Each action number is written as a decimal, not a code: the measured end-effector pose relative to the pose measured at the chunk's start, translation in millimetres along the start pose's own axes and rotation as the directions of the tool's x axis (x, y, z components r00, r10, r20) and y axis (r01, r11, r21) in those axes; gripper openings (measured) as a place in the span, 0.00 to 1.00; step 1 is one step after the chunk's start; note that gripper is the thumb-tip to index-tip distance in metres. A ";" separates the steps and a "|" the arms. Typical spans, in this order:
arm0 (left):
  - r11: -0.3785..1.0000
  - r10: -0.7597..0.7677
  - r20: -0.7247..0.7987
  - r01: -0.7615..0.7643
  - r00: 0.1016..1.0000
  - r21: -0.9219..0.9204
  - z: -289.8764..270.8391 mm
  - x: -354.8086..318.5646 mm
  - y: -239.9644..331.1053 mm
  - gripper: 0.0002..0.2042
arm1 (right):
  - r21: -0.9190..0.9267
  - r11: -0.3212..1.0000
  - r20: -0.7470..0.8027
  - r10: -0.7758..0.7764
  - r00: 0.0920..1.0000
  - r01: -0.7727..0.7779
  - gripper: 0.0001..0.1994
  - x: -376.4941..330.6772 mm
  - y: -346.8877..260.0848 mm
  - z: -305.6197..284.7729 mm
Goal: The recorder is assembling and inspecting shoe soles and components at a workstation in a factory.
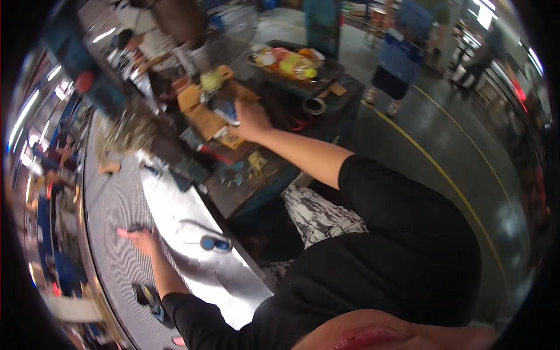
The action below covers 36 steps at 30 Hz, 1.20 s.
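Observation:
My right hand (252,119) reaches out over a cluttered dark workbench (245,192) and is closed on a small blue-and-white object (228,114). Brown cardboard pieces (205,119) lie right beside it. My left hand (140,239) rests on a grey perforated metal sheet (111,204), fingers stretched out flat. A small dark object (135,227) sits at its knuckles; blur hides whether the hand touches it. Both arms wear black sleeves.
A shiny metal panel (175,210) carries a blue round part (213,244). A black tool (146,294) lies near my left elbow. On the bench are a tray (326,71) with yellow items and a tape roll (315,105). Another person (402,58) stands beyond a yellow floor line (449,178).

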<state>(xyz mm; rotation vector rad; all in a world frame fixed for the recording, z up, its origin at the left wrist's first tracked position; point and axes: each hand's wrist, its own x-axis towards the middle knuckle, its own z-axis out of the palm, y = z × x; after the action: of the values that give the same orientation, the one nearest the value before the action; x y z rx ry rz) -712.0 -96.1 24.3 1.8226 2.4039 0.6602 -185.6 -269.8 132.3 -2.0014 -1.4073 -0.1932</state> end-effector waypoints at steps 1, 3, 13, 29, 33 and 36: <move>0.973 0.034 -0.074 -0.016 0.997 0.229 -9.1 -0.2 11.9 0.50 | 0.067 0.997 -0.022 -0.028 0.999 0.029 0.37 4.8 -1.3 -0.1; 0.888 0.105 -0.144 -0.027 0.984 0.460 -20.0 3.2 18.6 0.48 | 0.141 0.989 -0.049 -0.031 0.998 0.037 0.36 -7.9 -4.0 17.4; 0.999 0.033 -0.269 -0.040 0.962 -0.020 -70.9 55.0 -92.2 0.27 | 0.185 0.979 -0.059 -0.076 0.995 0.085 0.34 -9.4 -24.9 4.1; 0.895 0.235 0.837 0.226 0.495 -0.385 -256.1 -315.1 -156.5 0.16 | 0.114 0.977 0.025 -0.182 0.983 0.178 0.39 14.6 3.5 20.9; 0.921 0.193 0.855 0.212 0.482 -0.327 -279.3 -285.4 -162.4 0.16 | 0.051 0.995 0.052 -0.088 0.995 0.086 0.47 12.5 -1.7 15.3; 0.867 0.150 0.673 0.231 0.724 -0.441 -289.8 -220.3 -155.7 0.17 | 0.013 0.997 0.008 -0.076 0.997 0.076 0.47 3.7 -1.4 15.4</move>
<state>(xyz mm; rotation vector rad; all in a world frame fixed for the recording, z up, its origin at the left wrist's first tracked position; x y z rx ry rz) -871.7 -421.3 184.2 1.4243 1.5762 0.4197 -189.1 -257.4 122.9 -1.9425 -1.4878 -0.2092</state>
